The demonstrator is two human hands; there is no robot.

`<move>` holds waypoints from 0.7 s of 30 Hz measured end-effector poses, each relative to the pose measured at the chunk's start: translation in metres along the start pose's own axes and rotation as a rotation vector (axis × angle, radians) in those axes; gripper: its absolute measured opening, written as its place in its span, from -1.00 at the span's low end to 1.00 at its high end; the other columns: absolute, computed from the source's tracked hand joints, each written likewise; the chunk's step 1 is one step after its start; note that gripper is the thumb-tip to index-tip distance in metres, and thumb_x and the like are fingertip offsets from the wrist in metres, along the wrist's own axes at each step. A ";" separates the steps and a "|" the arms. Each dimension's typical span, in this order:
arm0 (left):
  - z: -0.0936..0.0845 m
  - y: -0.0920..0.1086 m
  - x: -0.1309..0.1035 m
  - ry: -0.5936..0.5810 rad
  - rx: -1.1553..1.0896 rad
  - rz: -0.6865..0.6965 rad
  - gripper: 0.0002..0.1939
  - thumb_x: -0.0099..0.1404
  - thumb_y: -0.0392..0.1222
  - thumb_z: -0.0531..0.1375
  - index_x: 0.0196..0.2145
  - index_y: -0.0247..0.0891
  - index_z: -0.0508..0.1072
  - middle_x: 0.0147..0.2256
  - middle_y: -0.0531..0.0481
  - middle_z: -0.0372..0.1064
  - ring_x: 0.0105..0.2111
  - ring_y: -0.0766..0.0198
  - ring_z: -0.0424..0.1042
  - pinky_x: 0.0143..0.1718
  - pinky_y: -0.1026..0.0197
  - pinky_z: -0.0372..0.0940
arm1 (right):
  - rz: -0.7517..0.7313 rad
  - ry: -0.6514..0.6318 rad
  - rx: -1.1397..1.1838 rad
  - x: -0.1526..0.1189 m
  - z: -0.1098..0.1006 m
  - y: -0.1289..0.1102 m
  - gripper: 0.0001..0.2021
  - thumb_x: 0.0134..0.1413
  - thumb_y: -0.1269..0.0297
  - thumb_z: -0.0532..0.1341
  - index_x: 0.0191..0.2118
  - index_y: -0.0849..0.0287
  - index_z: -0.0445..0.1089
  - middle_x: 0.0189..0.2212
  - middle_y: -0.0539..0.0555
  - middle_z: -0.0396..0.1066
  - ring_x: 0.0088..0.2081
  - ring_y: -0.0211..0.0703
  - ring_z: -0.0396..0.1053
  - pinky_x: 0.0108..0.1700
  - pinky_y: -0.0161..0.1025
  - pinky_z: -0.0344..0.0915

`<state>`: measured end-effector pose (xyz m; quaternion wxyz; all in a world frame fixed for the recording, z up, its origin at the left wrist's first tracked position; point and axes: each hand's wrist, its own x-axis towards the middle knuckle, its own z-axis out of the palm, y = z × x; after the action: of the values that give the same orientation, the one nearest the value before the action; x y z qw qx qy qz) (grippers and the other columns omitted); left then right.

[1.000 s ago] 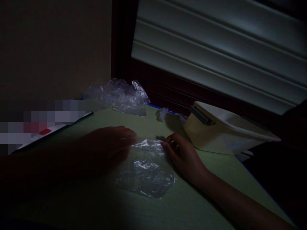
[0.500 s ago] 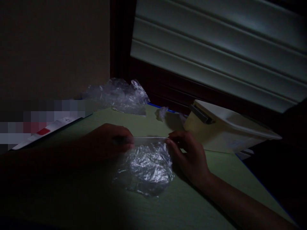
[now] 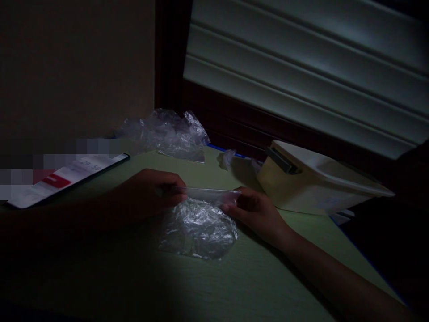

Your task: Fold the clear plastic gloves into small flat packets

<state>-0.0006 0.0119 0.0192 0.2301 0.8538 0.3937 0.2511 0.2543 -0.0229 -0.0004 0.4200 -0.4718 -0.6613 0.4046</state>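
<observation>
A clear, crinkled plastic bag [image 3: 201, 228] is stretched between my two hands over the green table [image 3: 268, 273]. My left hand [image 3: 157, 192] is closed on the left end of its straight upper edge. At the right end, my right hand [image 3: 254, 212] pinches the same edge between thumb and fingers. The lower part of the bag spreads loosely toward me and catches the light. Shadow hides much of my left hand and forearm.
Behind my hands lies a heap of crumpled clear plastic bags [image 3: 167, 134], with a small plastic scrap [image 3: 228, 158] beside it. A cream bin [image 3: 301, 188] stands at the right edge. A phone-like device [image 3: 80, 174] lies on the left, partly blurred out.
My right hand has shifted slightly left, its thumb now lower along the bag's edge. The upper strip of the bag has tilted to show more of its face, and the lower part has risen.
</observation>
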 end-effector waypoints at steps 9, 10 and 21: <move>-0.003 0.001 -0.001 -0.022 -0.020 0.029 -0.81 0.25 -0.18 0.10 -0.32 -0.28 0.49 -0.38 0.10 0.50 -0.37 0.32 0.44 -0.32 0.33 0.25 | -0.006 0.035 -0.054 0.001 -0.002 0.004 -0.82 -0.06 0.17 0.33 -0.41 0.17 0.42 -0.51 -0.02 0.43 -0.48 -0.25 0.37 -0.41 -0.28 0.32; -0.003 0.001 -0.001 -0.022 -0.024 0.029 -0.81 0.25 -0.19 0.10 -0.33 -0.28 0.49 -0.37 0.09 0.50 -0.36 0.32 0.44 -0.30 0.33 0.26 | -0.008 0.038 -0.057 0.001 -0.002 0.004 -0.82 -0.06 0.17 0.33 -0.41 0.17 0.42 -0.52 -0.03 0.42 -0.48 -0.25 0.37 -0.42 -0.29 0.31; 0.001 -0.007 0.003 0.018 -0.022 0.053 -0.79 0.23 -0.14 0.09 -0.39 -0.25 0.49 -0.41 0.10 0.50 -0.41 0.28 0.45 -0.30 0.30 0.31 | -0.071 0.066 -0.137 -0.001 0.000 0.001 -0.83 -0.04 0.19 0.31 -0.40 0.17 0.39 -0.54 -0.02 0.42 -0.51 -0.25 0.37 -0.48 -0.32 0.28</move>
<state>-0.0020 0.0185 0.0155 0.2294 0.8590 0.3702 0.2690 0.2552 -0.0239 -0.0018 0.4226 -0.4886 -0.6895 0.3274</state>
